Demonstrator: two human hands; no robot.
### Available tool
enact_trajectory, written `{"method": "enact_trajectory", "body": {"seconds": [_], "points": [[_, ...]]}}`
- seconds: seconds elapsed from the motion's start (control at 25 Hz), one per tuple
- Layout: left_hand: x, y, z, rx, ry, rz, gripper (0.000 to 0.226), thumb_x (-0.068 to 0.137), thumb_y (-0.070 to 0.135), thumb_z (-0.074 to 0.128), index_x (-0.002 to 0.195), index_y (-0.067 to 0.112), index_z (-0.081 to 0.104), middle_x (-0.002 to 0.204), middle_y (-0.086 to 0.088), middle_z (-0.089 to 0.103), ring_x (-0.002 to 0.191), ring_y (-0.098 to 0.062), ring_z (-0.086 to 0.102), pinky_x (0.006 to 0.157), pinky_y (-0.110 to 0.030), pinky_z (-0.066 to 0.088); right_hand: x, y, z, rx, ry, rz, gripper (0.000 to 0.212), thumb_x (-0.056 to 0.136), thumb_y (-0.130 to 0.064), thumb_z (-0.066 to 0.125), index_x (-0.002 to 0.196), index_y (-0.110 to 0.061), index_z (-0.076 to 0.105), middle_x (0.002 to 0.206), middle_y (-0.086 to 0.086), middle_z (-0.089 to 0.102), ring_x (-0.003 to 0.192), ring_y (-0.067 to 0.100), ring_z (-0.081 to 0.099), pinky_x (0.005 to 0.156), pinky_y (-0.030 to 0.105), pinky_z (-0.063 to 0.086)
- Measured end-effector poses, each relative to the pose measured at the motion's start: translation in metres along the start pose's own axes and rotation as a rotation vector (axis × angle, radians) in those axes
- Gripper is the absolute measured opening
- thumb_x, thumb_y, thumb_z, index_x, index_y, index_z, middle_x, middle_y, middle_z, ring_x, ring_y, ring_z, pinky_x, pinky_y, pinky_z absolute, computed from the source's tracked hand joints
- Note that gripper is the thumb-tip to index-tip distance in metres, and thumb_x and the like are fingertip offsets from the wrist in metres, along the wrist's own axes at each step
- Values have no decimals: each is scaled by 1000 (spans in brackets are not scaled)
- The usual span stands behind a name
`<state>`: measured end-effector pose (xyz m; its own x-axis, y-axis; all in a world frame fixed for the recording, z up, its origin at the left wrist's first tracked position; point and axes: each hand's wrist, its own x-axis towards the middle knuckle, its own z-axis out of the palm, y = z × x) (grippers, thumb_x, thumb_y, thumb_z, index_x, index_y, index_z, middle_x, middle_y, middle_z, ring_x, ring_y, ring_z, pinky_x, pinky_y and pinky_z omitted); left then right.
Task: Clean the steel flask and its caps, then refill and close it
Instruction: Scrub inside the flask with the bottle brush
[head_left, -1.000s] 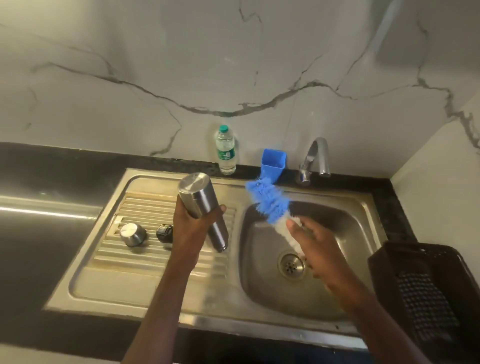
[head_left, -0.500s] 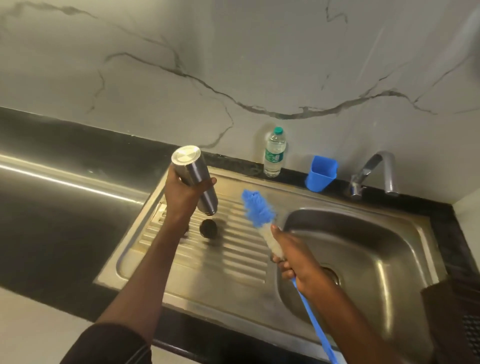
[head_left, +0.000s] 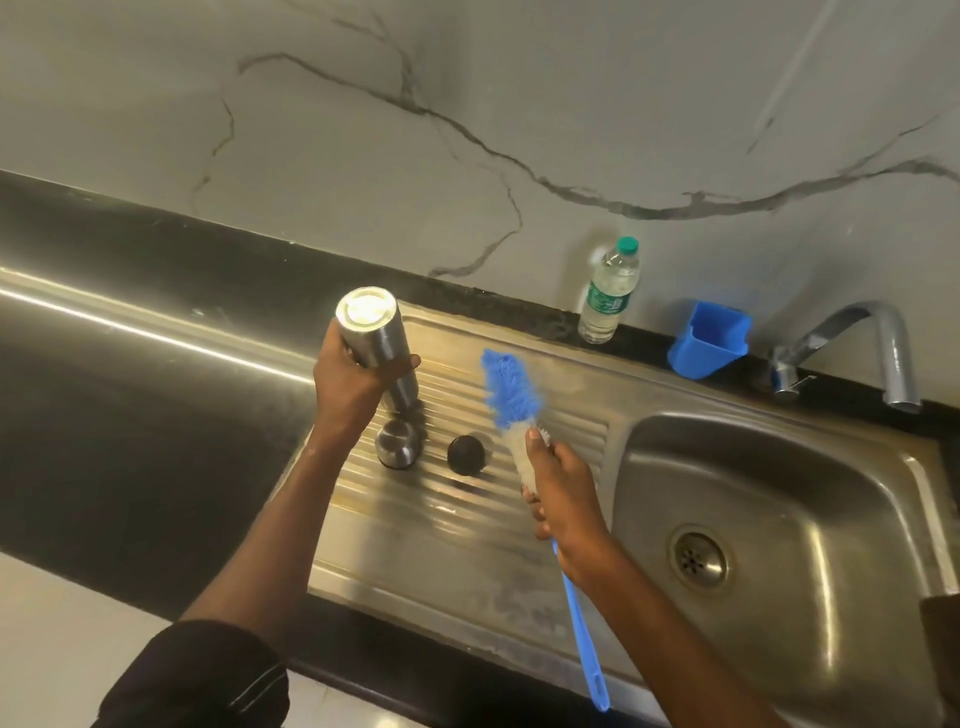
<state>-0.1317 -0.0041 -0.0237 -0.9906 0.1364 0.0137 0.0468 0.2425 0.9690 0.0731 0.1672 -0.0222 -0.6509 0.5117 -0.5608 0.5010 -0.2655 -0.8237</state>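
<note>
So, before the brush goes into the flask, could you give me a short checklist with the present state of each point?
1. Left hand grips the flask firmly: ok.
2. Flask mouth turned toward the brush: not ok, it points down.
3. Right hand holds the brush: ok.
4. Steel cap and black cap lie off the flask on the drainboard: ok.
5. Water running from the tap: not ok, none is visible.
6. Flask inside empty: cannot tell.

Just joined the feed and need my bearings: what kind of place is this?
Most likely a home kitchen: a steel sink with a ribbed draining board, a tap, and a dark counter under a marble-look wall.
</note>
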Motion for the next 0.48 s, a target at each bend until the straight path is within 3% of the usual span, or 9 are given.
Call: {"method": "enact_trajectory", "body": {"seconds": [0.12, 0.28, 0.48], "points": [[4, -1, 0, 31, -60, 17, 94, 68, 19, 98, 147, 25, 47, 131, 7, 64, 120, -16, 61, 86, -20, 53, 3, 0, 8, -6, 3, -8, 35, 101, -58, 54, 113, -28, 66, 70, -1, 54, 46, 6, 40, 40, 21, 31], [5, -10, -4, 62, -61, 4, 95, 70, 26, 98, 147, 27, 44, 134, 6, 62, 121, -16, 59, 87, -23, 53, 6, 1, 13, 10, -11, 1, 34, 101, -59, 54, 112, -29, 67, 70, 2, 51, 45, 6, 37, 40, 21, 29], [0, -19, -4, 87, -55, -22, 92, 73, 28, 96, 149, 23, 43, 132, 7, 59, 120, -17, 58, 83, -17, 47, 6, 5, 17, 26, -18, -4, 34, 102, -57, 54, 117, -30, 67, 70, 2, 52, 46, 6, 38, 42, 21, 29]]}}
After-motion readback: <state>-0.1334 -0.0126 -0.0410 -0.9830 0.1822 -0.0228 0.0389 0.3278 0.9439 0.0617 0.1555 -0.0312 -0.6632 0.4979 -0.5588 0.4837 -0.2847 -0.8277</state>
